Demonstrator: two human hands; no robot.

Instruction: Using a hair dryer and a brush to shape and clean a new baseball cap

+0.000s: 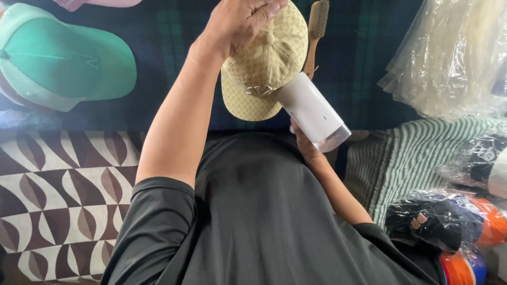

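Two bare hands work over a dark plaid-covered worktop (364, 63), seen from above by the person's own head camera. The left hand (240, 21) reaches forward and grips the crown of a tan patterned cap (269, 63), fingers (264, 10) curled closed over its top so the cap is held up off the cloth, brim pointing back toward the person. The right hand (303, 142) is mostly hidden behind a white cylindrical handheld device (314, 111) with a clear end; its fingers wrap closed around the body of the device, whose far end touches the cap's front panel just beside a small metal emblem.

Behind the cap, a wooden-handled brush (316, 31) lies on the plaid cloth, partly covered by the cap. A green cap (63, 58) rests well apart at the left edge of the worktop. At the right, a heap of clear plastic bags (454, 53) sits above a green striped cloth (412, 153), and more caps sealed in plastic (one black, others orange and blue) are stacked near the person's right elbow (438, 221). A brown-and-white leaf-patterned cloth (63, 190) covers the near left side. The person wears a dark short-sleeved shirt (253, 221) that fills the lower middle of the view.
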